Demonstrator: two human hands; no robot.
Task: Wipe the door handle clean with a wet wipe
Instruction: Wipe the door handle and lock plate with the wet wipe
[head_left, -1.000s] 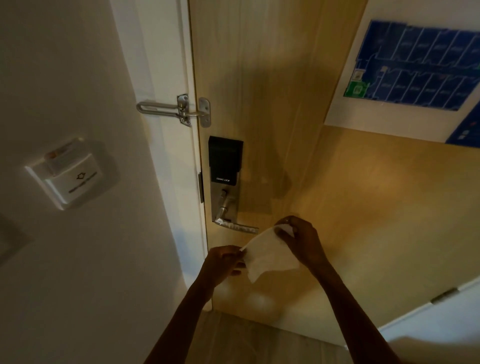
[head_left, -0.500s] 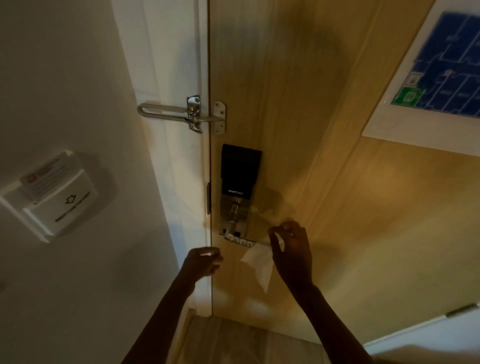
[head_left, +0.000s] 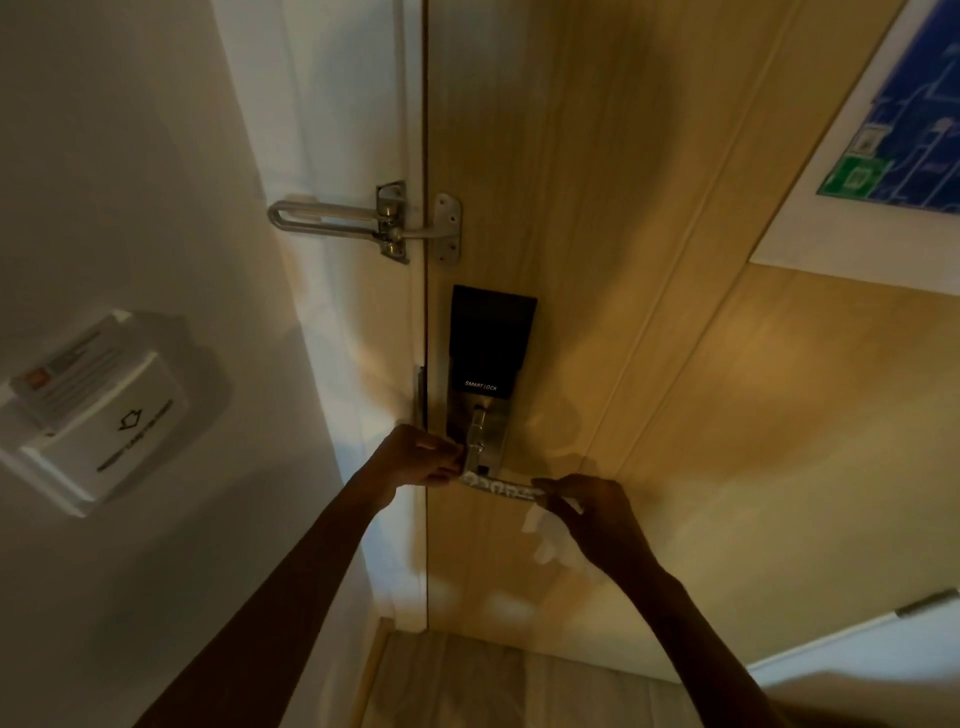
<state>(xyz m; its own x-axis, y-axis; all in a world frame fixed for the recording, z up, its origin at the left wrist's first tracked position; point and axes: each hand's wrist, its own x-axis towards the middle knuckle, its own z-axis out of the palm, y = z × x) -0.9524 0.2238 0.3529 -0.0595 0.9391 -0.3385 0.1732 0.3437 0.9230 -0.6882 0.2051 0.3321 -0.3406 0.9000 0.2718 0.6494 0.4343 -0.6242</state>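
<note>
My right hand is pinched around the free end of the door handle, fingers curled close, with the wet wipe caught under them — crumpled white folds hang down below my palm, against the wood. My left hand is at the other end, fingertips bunched narrow and touching the handle's neck where it bends out of the lock plate; I cannot tell whether it grips or only steadies. The handle is a slim silver lever lying level across the wooden door, its top catching bright patches of light. How much of the wipe wraps the metal is hidden by my fingers. Above sits the black smart lock panel, and higher still a metal swing latch bridging the door and white frame. On the wall to the left is a key card holder — its print is too blurred to read. A blue floor plan on the door is cut off at the right edge.
</note>
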